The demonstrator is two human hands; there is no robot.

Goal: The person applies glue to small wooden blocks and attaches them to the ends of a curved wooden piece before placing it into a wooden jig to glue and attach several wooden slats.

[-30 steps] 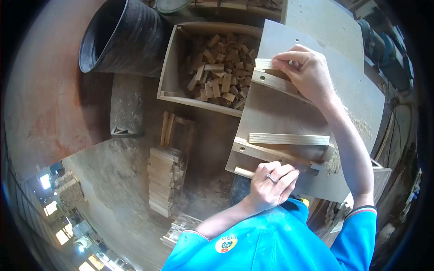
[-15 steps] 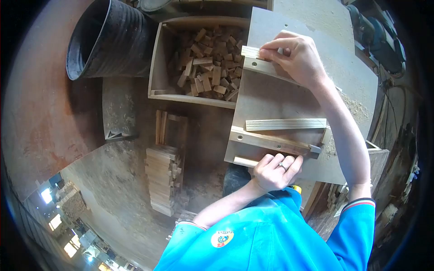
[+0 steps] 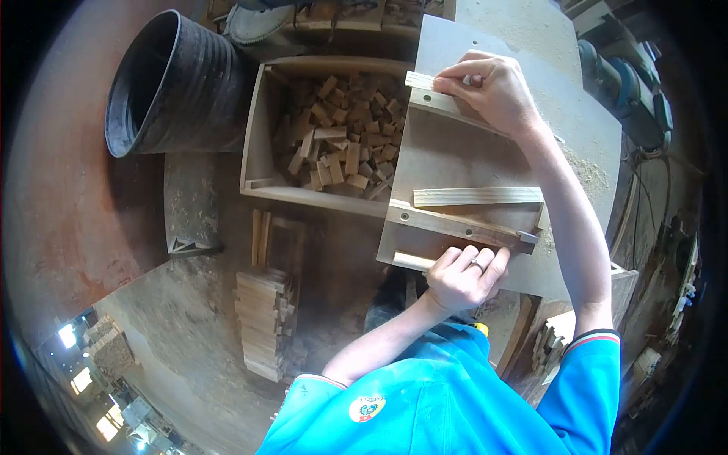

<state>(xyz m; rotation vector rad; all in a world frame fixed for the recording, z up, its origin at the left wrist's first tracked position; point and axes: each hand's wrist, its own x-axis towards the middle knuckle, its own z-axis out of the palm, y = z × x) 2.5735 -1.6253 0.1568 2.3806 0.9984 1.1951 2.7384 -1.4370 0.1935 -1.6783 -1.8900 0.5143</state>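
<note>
A woodworking shop: boxed wood blocks [image 3: 353,155], probably sawdust [image 3: 590,170].

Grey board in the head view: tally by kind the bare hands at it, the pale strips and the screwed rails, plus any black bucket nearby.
Left hand, right hand: 2
Upper strip, middle strip, lower strip: 3
Upper rail, lower rail: 2
Black bucket: 1
Total: 8

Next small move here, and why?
Probably a gentle slide of the upper strip along the upper rail with the right hand: thumb and finger pinch the strip, and it lies alongside that rail, which could guide it.
</note>
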